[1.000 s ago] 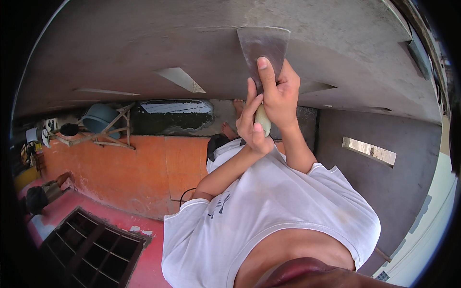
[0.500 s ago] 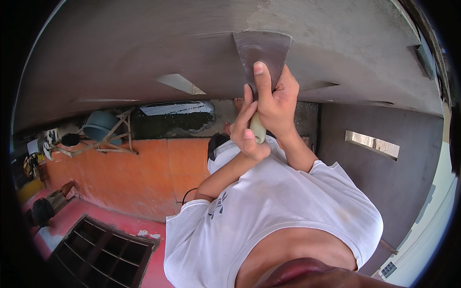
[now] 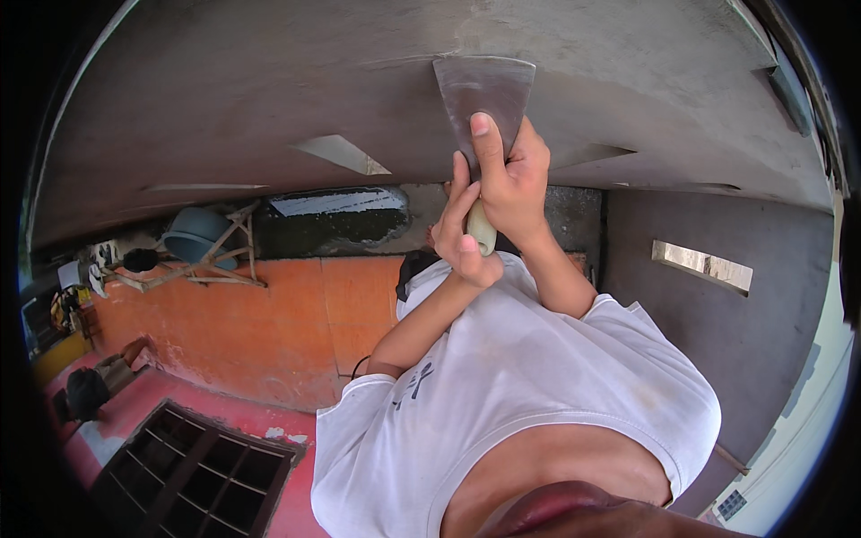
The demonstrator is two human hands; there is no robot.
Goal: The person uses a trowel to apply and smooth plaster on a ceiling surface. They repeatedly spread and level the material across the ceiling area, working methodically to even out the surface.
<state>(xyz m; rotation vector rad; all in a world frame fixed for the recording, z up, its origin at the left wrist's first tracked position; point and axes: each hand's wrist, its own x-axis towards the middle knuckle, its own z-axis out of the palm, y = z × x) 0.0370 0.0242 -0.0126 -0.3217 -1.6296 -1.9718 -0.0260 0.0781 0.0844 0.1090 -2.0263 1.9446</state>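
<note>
Grips scraper w/ R hand & L hand, agst. grey wall; shows large areas apparently smoothed, w/ faint ridge beside blade prob. unfinished.

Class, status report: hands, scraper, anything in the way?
Right hand grips scraper; left hand at its handle. Wide edge at wall. Basin off left, not in the way.

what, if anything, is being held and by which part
A scraper: the right hand grips it where the pale handle meets the blade, thumb on the blade; the left hand touches the handle.
</note>
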